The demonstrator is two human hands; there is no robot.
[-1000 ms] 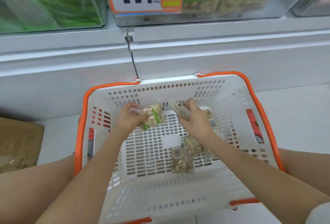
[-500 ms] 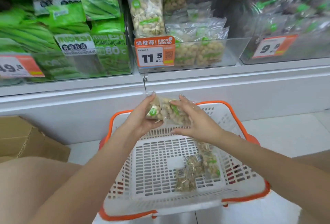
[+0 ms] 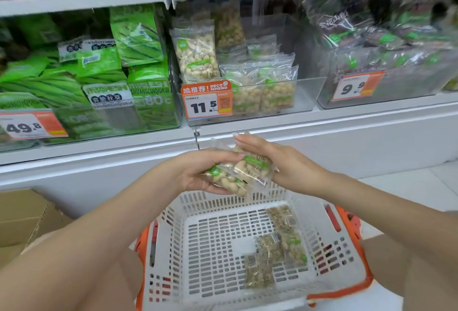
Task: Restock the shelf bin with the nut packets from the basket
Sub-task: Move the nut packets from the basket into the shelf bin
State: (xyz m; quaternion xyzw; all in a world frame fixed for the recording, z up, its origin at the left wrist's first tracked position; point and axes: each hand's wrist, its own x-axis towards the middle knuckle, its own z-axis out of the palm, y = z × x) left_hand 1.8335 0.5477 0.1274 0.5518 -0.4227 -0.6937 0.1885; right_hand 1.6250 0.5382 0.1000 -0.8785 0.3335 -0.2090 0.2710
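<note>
Clear nut packets (image 3: 241, 173) with green labels are stacked between my hands, above the far rim of the white basket (image 3: 220, 248). My left hand (image 3: 198, 172) grips the stack from below and the left, thumb over the top. My right hand (image 3: 280, 162) lies against the stack's right side with straight fingers on top. Several more nut packets (image 3: 275, 253) lie on the basket floor at the right. The clear shelf bin (image 3: 304, 92) with the 11.5 price tag (image 3: 207, 101) stands above, holding similar packets at its left and middle.
A bin of green vegetable-snack bags (image 3: 104, 82) sits to the left, tagged 49.8. A bin of dark packets (image 3: 386, 63) sits to the right, tagged 9.9. A cardboard box (image 3: 22, 216) stands on the floor at left. The basket has orange handles (image 3: 347, 288).
Both hands lifted packets out of the basket and brought them together into one stack, then rose toward the shelf. The camera view tilted up from the basket to the bins.
</note>
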